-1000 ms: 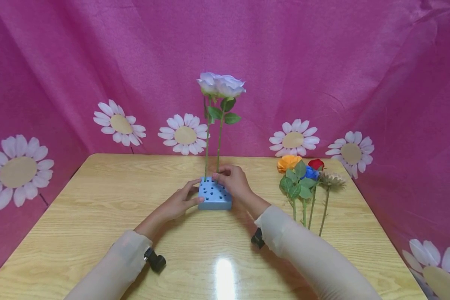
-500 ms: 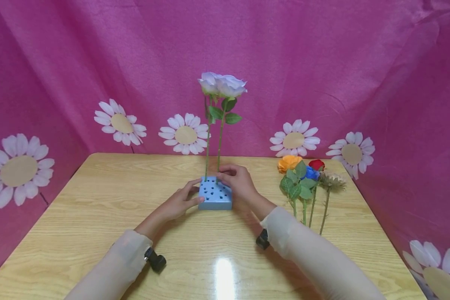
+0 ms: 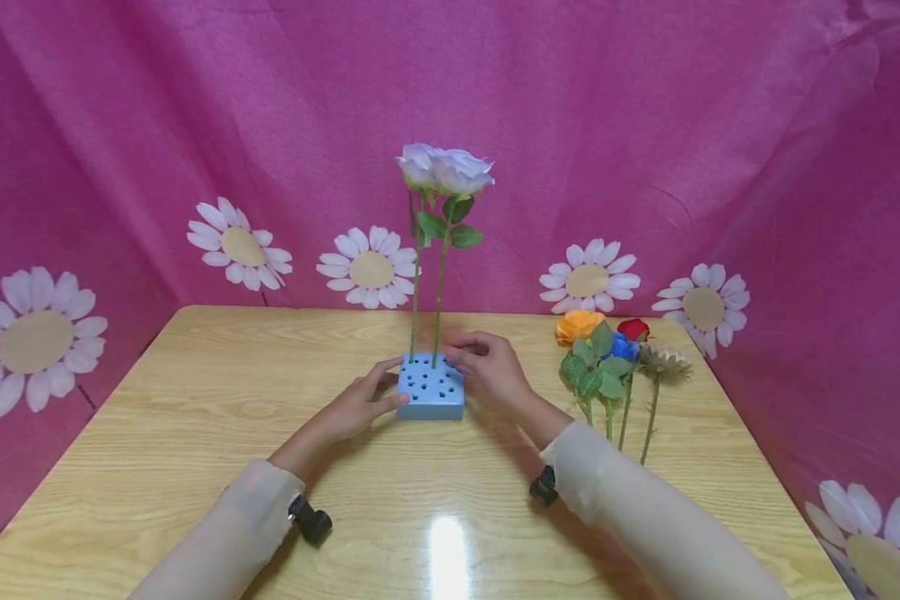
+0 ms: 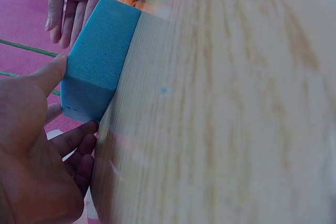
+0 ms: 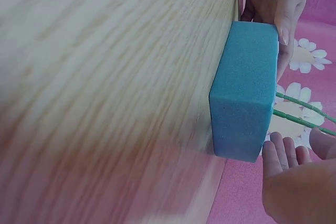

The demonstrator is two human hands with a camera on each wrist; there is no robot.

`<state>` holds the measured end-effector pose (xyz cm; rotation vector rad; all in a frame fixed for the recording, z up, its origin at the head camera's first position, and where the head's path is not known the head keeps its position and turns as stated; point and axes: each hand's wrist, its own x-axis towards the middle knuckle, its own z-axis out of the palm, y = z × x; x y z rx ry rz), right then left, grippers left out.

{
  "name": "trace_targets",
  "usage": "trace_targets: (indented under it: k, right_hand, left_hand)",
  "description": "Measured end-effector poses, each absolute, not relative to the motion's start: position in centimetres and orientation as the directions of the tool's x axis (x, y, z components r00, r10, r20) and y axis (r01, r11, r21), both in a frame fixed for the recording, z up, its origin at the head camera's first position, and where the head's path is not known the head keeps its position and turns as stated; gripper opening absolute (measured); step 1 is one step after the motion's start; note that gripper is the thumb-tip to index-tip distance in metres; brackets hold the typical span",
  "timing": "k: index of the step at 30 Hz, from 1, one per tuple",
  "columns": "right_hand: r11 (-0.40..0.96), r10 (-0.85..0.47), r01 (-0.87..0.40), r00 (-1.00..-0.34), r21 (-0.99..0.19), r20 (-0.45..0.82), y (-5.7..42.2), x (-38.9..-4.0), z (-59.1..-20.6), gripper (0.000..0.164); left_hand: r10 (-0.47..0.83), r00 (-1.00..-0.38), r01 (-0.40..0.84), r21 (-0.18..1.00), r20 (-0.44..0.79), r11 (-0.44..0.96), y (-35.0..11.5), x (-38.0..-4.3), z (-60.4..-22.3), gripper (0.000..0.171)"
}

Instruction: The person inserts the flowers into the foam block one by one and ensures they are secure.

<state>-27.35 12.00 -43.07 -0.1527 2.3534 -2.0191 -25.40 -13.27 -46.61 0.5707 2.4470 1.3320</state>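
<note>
A light-blue foam block (image 3: 431,411) with holes in its top sits on the table. My left hand (image 3: 351,410) holds its left side, thumb at the near corner and fingers farther back. Two pale lilac roses stand upright in the block: the left rose (image 3: 417,164) and the right rose (image 3: 463,172), their heads overlapping. Just right of the right rose's green stem (image 3: 440,292), my right hand (image 3: 501,372) is by the block's back right corner, holding nothing. In the right wrist view, the right hand's fingers (image 5: 283,153) are extended and apart from the stems.
On the right of the wooden table (image 3: 217,375) lie an orange flower (image 3: 577,327), a blue flower (image 3: 621,345), a red rose (image 3: 633,329) and a dull brownish flower (image 3: 664,362). A pink curtain (image 3: 450,75) with printed daisies hangs behind and at both sides.
My right hand has let go of the right rose's stem and shifted right and slightly back from it. The left hand and the block have stayed in place.
</note>
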Motion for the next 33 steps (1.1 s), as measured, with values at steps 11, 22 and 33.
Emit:
trace_targets:
  k: [11,22,33]
  right_hand:
    - [0.151,-0.081,-0.052,-0.996,-0.987,0.040,14.1,-26.4,-42.8,0.030]
    - [0.232,-0.049,-0.048,-0.998,-0.972,0.037,16.9,-25.0,-42.9,0.034]
    - [0.279,-0.037,-0.054,-0.998,-0.959,0.045,19.7,-23.7,-43.2,0.037]
  left_hand:
    - [0.473,-0.878,0.199,0.845,-0.070,0.496,-13.3,-25.4,-46.7,0.072]
    - [0.465,-0.882,0.190,0.843,-0.079,0.504,-13.2,-25.5,-46.6,0.072]
    - [0.459,-0.884,0.173,0.846,-0.092,0.504,-13.1,-25.4,-46.5,0.072]
